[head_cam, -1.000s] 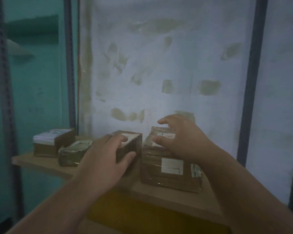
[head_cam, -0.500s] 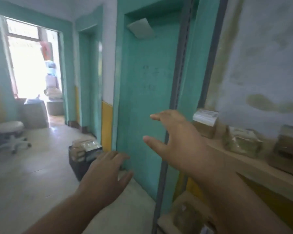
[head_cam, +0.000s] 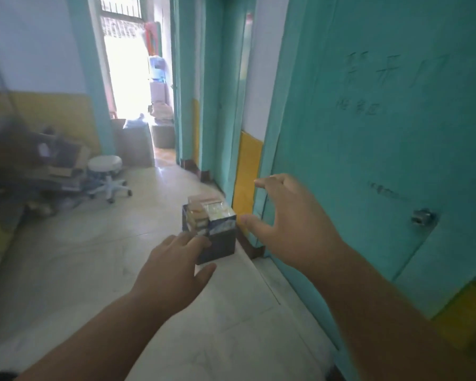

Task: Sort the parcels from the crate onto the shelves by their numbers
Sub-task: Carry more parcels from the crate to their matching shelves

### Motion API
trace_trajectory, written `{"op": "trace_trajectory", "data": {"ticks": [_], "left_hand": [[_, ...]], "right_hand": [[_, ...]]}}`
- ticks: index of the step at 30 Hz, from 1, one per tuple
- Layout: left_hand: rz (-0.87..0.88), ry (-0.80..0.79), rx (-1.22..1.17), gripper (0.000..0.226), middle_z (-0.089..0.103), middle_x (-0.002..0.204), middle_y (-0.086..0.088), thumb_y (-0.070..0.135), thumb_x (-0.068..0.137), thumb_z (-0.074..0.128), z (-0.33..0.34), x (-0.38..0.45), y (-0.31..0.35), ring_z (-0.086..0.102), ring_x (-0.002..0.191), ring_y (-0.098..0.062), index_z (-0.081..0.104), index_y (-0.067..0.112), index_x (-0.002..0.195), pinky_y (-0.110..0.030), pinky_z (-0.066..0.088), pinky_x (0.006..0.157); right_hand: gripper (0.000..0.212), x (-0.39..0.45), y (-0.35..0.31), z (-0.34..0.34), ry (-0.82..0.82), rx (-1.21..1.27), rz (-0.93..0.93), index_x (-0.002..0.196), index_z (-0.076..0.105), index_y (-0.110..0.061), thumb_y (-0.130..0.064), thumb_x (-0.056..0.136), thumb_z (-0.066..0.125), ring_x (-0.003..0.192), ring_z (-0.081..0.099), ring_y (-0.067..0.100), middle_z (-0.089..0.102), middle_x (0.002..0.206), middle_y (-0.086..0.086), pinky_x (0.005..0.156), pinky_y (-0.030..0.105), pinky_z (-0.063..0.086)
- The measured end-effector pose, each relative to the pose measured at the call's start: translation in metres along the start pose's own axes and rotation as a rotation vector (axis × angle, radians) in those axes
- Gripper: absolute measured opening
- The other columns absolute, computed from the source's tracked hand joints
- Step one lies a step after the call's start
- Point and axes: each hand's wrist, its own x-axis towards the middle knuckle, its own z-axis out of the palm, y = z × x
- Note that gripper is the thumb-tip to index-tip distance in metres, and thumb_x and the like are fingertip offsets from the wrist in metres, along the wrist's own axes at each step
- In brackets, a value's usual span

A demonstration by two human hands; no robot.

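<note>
Both of my hands are out in front and hold nothing — the left hand point(head_cam: 173, 266) low with its fingers loosely together, the right hand point(head_cam: 291, 225) higher, its fingers spread and gently curved, thumb apart. Beyond them I see the dark crate point(head_cam: 213, 237) on the pale floor point(head_cam: 94, 270), close to the teal door point(head_cam: 368, 160), with parcels point(head_cam: 208, 213) piled above its rim. A white stool point(head_cam: 106, 171) stands well off to the left.

The door point(head_cam: 368, 133) beside me was teal — the wall point(head_cam: 246, 171) below it yellow; the crate point(head_cam: 217, 243) was dark, the floor point(head_cam: 94, 257) pale, the stool point(head_cam: 105, 163) white.
</note>
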Motion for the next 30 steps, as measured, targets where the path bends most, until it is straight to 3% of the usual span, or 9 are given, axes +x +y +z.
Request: {"op": "trace_trajectory", "data": {"ticks": [5,9,16,19,30], "left_hand": [[-0.105,-0.070,0.032,0.046,0.056,0.132,0.008,0.056,0.092,0.054,0.018,0.083,-0.085,0.052,0.120,-0.018,0.052,0.036,0.133,-0.035,0.046,0.099],[-0.149,-0.117,0.053,0.047,0.057,0.132,0.007,0.055,0.092,0.053,0.042,0.149,-0.166,0.052,0.120,-0.019,0.051,0.034,0.134,-0.036,0.045,0.099],[-0.091,-0.235,0.059,0.046,0.054,0.136,0.004,0.050,0.096,0.050,0.080,0.298,-0.307,0.048,0.124,-0.021,0.048,0.031,0.137,-0.036,0.042,0.102],[-0.034,-0.312,0.053,0.046,0.052,0.136,0.006,0.052,0.096,0.047,0.091,0.364,-0.342,0.048,0.123,-0.019,0.045,0.033,0.139,-0.034,0.042,0.102],[0.086,-0.337,0.048,0.045,0.052,0.139,0.009,0.047,0.098,0.048,0.172,0.621,-0.430,0.051,0.121,-0.016,0.047,0.033,0.140,-0.029,0.043,0.100]], "right_hand": [[0.059,0.125,0.000,0.072,-0.058,0.032,0.013,0.143,0.046,-0.029,-0.054,0.091,0.060,0.131,0.043,0.022,0.045,0.145,0.000,0.107,0.044,0.043],[0.060,0.219,-0.006,0.140,-0.089,0.069,0.015,0.143,0.047,-0.029,-0.054,0.090,0.063,0.131,0.042,0.020,0.045,0.144,-0.001,0.104,0.036,0.040],[0.059,0.364,-0.018,0.247,-0.062,0.072,0.108,0.141,0.048,-0.027,-0.054,0.090,0.063,0.134,0.040,0.018,0.042,0.146,-0.002,0.103,0.031,0.037],[0.058,0.414,-0.013,0.267,-0.067,0.043,0.180,0.142,0.046,-0.029,-0.054,0.091,0.061,0.136,0.037,0.017,0.039,0.150,-0.002,0.108,0.034,0.036],[0.060,0.624,0.068,0.378,-0.051,-0.036,0.330,0.145,0.043,-0.025,-0.050,0.093,0.060,0.142,0.033,0.021,0.036,0.154,0.003,0.113,0.035,0.032]]}}
